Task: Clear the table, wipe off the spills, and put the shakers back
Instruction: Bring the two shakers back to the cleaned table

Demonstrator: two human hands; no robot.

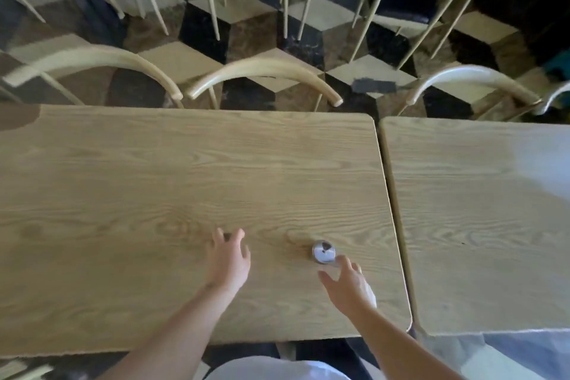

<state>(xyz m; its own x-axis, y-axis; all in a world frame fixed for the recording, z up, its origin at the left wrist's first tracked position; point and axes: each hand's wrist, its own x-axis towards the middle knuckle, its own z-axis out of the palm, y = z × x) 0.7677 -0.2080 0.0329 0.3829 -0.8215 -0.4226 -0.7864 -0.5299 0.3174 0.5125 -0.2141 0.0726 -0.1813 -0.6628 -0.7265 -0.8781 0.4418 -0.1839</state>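
Note:
A shaker with a shiny metal lid stands upright on the wooden table, near its front right part. My right hand is just behind and right of it, fingers spread, with one fingertip at the shaker's side but not closed around it. A white patch shows under this hand's far edge; I cannot tell what it is. My left hand hovers over the table to the shaker's left, fingers apart. A small dark thing peeks out between its fingertips, mostly hidden.
A second wooden table butts against the right side with a narrow gap. Several curved-back wooden chairs are pushed in along the far edge. Beyond them is a cube-pattern tiled floor with more chair legs.

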